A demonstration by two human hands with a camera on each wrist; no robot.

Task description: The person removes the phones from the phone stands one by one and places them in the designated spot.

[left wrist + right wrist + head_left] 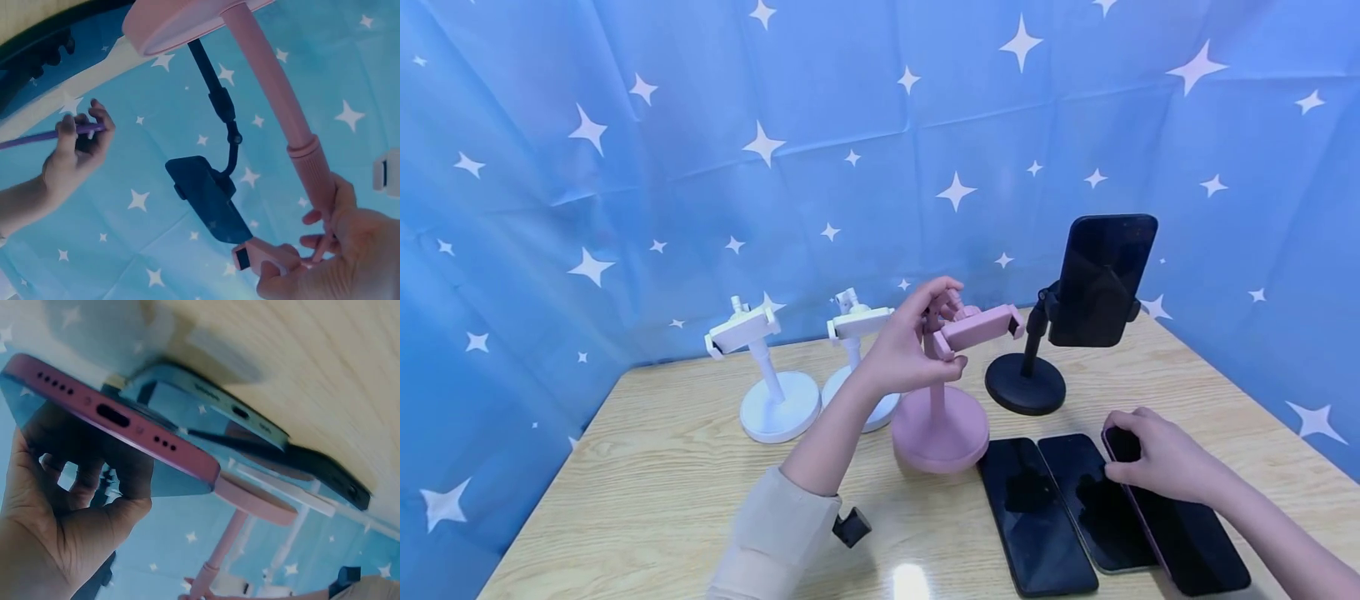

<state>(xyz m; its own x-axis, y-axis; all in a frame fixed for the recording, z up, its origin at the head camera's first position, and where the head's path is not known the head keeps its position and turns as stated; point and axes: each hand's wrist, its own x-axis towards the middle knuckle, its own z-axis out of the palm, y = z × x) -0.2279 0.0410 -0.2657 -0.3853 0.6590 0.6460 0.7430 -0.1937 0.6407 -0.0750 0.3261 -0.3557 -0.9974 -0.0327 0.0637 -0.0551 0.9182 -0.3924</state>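
My left hand (891,354) grips the pink phone stand (942,433) at the top of its post, beside the tilted clamp (981,329). In the left wrist view the thumb lies near the pink clamp and the fingers curl round the joint. At the right, my right hand (1172,458) holds the far end of a black-screened smartphone (1195,537) with a purple-pink edge, thumb on one side and fingers on the other. Its near end slightly overlaps the neighbouring smartphone (1101,508). Whether it is fully off the table, I cannot tell.
A third dark smartphone (1037,525) lies left of the middle one. Behind them a black stand (1026,385) carries an upright phone (1103,279). Two white stands (780,408) stand left of the pink one. A blue starred curtain (850,100) hangs behind the wooden table (662,483).
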